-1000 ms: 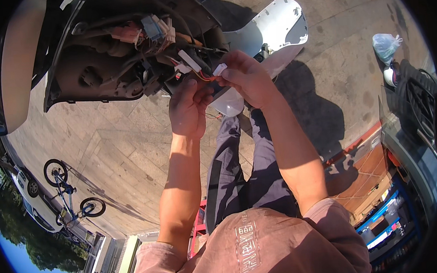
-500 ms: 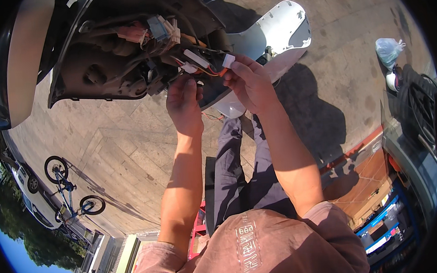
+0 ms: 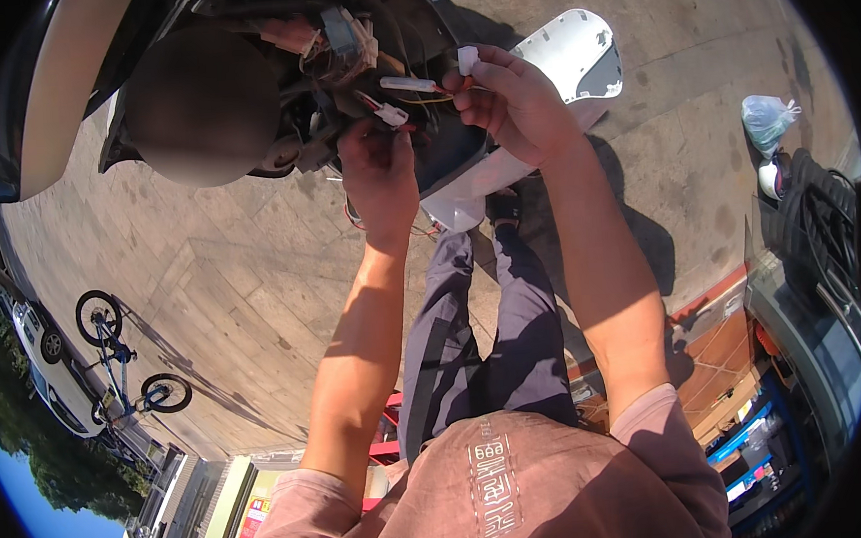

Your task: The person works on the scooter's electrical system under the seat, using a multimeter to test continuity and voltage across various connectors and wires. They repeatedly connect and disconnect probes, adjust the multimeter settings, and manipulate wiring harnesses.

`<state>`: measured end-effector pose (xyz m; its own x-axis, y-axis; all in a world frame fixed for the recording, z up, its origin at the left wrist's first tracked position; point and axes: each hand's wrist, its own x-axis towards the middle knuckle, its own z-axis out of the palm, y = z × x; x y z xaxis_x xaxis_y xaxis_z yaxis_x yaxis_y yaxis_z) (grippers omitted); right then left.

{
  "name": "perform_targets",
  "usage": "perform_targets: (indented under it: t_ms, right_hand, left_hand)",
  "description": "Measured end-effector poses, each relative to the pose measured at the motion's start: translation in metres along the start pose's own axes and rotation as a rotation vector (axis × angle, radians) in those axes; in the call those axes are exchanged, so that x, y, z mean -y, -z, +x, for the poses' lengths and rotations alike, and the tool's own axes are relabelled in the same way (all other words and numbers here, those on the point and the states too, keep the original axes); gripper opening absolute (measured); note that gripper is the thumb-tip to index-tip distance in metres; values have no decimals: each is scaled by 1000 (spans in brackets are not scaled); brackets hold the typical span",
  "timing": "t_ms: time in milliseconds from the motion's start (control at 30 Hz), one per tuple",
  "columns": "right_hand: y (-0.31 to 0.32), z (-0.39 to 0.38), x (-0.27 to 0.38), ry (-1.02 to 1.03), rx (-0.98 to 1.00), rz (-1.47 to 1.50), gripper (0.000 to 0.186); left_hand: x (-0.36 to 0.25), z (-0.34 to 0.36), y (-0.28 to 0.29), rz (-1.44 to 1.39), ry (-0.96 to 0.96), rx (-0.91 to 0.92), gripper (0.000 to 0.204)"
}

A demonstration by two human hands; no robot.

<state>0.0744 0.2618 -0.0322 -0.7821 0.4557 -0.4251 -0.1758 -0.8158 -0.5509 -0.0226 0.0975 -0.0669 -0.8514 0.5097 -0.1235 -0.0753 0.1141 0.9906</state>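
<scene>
My right hand (image 3: 524, 105) pinches a white plug connector (image 3: 468, 61) between thumb and fingers, with orange and red wire running at its lower side. My left hand (image 3: 382, 178) is closed, its fingertips at the lower end of a second white connector (image 3: 391, 115) on thin wires. Between the two hands lies a slim white sleeve (image 3: 406, 84) with wires coming out of its end. Behind them, a dark vehicle housing (image 3: 405, 19) holds bundled wires, a pink connector cluster (image 3: 293, 35) and a grey-blue connector (image 3: 341, 30).
A white curved body panel (image 3: 575, 48) lies beyond my right hand. Wires hang near its rounded end below my hands. A tied plastic bag (image 3: 769, 122) and black hoses (image 3: 818, 235) are at the right. At the left stand a bicycle (image 3: 120, 357) and a white car (image 3: 50, 366).
Both hands have risen a little and shifted right, the right one carrying its white connector upward. The left connector now sits higher above my fingers. A blurred dark round patch now covers part of the housing.
</scene>
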Motion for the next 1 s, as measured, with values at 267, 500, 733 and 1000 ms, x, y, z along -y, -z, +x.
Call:
perform_targets:
  t_ms: [267,500,733,1000]
  right_hand:
    - [2,7,6,-2,21,-76,18]
    - [0,2,5,-25,-5,-129,20]
    - [-1,1,3,-19,-19,-162,19]
    - [0,4,4,-4,21,-182,20]
  left_hand:
    - [12,-13,7,-71,352,30,15]
    - [8,-18,-13,-135,398,-116,14]
    - [-8,-19,-14,-177,196,-119,24]
    - [-20,-5,-26,0,17,-172,36]
